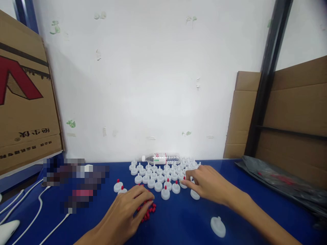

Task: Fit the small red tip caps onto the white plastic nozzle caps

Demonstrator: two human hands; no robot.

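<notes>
The head view looks down on a blue desk set against a white wall.

The left hand lies palm down near the front edge, its fingers curled over a small pile of red plugs. Some plugs show just past the fingertips; whether any is pinched between them I cannot tell.

The right hand reaches in from the right, palm down, fingers stretched toward the near right corner of a cluster of white caps. Its fingertips touch a white cap with a red tip; whether they grip it or only rest on it cannot be told. Another white cap sits just under the hand's edge.

The caps stand in rough rows between the hands and the wall. Those in the front rows carry red tips, the ones behind look plain white. 2 red-tipped caps stand apart, to the left of the cluster. 1 loose white cap lies alone near the front, beside the right forearm.

A clear plastic bottle lies on its side behind the caps, against the wall. White cables trail over the desk's left end. A printed cardboard box stands at far left, flat brown cardboard leans at right behind a black post, and a dark plastic bag lies on the desk's right end.
</notes>
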